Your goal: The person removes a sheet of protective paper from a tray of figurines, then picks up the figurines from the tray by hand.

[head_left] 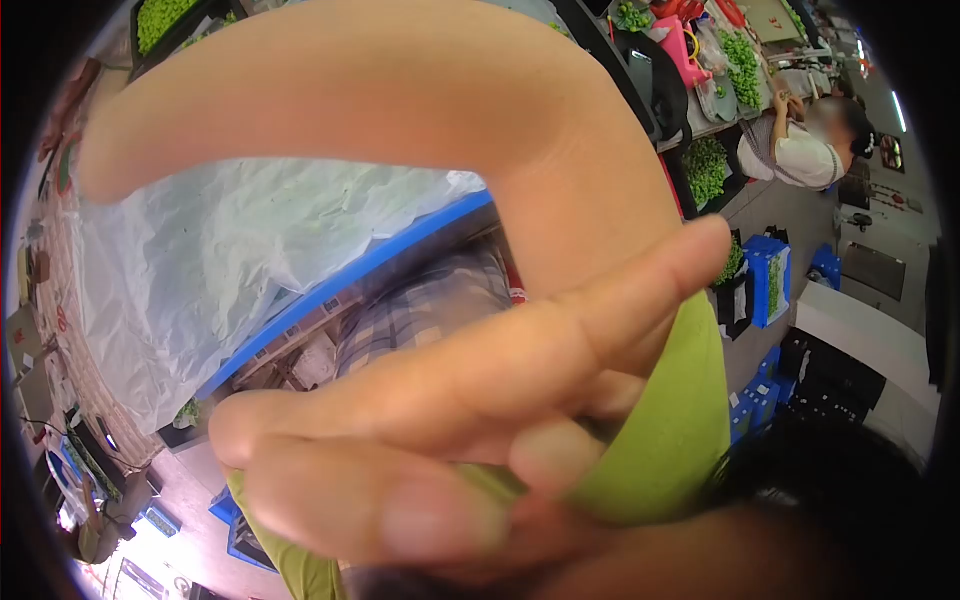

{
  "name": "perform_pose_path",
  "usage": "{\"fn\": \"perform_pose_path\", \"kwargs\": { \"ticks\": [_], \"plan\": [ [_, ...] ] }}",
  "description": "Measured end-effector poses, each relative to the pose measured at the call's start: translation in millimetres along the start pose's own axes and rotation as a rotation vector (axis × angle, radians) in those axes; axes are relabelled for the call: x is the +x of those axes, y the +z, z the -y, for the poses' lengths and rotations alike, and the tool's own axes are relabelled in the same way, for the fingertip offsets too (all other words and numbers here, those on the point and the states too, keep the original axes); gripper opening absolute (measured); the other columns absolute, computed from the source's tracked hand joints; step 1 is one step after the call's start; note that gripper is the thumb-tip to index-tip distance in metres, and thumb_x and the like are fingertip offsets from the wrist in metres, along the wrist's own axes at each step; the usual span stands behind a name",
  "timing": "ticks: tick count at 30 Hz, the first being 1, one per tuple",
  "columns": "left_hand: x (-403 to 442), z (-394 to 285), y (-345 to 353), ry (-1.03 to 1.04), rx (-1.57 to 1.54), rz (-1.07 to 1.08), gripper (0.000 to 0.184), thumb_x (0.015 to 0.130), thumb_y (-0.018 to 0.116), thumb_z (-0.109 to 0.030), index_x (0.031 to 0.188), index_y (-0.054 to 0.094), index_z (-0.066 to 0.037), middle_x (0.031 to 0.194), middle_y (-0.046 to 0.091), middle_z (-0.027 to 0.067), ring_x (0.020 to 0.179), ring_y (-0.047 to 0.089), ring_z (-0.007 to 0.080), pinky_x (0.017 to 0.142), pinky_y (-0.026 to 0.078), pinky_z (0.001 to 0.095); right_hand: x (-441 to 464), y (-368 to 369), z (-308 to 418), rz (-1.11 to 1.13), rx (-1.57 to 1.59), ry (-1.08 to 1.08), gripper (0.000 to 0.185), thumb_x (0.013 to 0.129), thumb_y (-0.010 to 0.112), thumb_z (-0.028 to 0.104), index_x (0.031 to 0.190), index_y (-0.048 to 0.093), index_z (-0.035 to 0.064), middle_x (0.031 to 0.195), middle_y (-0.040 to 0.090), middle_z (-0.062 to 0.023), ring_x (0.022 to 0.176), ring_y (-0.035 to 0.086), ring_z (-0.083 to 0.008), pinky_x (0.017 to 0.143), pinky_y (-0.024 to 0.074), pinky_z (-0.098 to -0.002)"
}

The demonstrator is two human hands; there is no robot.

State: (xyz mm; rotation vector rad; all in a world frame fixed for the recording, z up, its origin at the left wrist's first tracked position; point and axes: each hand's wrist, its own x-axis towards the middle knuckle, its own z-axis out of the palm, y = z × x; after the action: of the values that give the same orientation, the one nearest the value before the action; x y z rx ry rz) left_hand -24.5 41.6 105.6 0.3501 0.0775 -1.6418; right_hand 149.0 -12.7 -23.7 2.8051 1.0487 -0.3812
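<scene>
My left hand, as it appears, is very close to the camera. One finger stretches to the right; others are bent below it, with a nail facing the lens. Nothing shows between these fingers. A bent, bare length of skin, apparently my right arm, crosses the top. Its left end is blurred and no fingers can be made out there. Beneath it lies a crumpled translucent plastic sheet along a blue edge. My green top and plaid cloth show near the hand.
Upper right, a co-worker sits by a table with green produce and a pink container. Blue crates stand on the floor at right. A black tray of greens is at upper left. Dark hair covers the lower right.
</scene>
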Motion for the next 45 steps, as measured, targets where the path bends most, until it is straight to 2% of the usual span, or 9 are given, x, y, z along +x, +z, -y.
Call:
{"fn": "perform_pose_path", "kwargs": {
  "ticks": [34,45],
  "plan": [
    [0,-14,-50,0.167,0.232,0.283,0.073,0.076,0.047,-0.011,0.135,0.005,-0.003,0.113,0.047,0.0156,0.107,0.044,0.0198,0.09,0.03,0.0301,6,2,48,-0.023,0.191,-0.21,0.027,0.071,0.056,0.018,0.097,0.059,0.0084,0.086,0.062,-0.0096,0.076,0.059,-0.0259,0.061,0.0464,-0.0375],
    [5,-20,-55,0.122,0.362,0.383,0.072,0.077,0.048,-0.015,0.135,0.005,-0.004,0.113,0.047,0.0147,0.108,0.043,0.0189,0.09,0.03,0.0293,-1,-5,36,-0.083,0.261,-0.179,0.029,0.072,0.055,0.02,0.099,0.058,0.0084,0.084,0.062,-0.0107,0.075,0.059,-0.027,0.062,0.0462,-0.0391]
  ]
}}
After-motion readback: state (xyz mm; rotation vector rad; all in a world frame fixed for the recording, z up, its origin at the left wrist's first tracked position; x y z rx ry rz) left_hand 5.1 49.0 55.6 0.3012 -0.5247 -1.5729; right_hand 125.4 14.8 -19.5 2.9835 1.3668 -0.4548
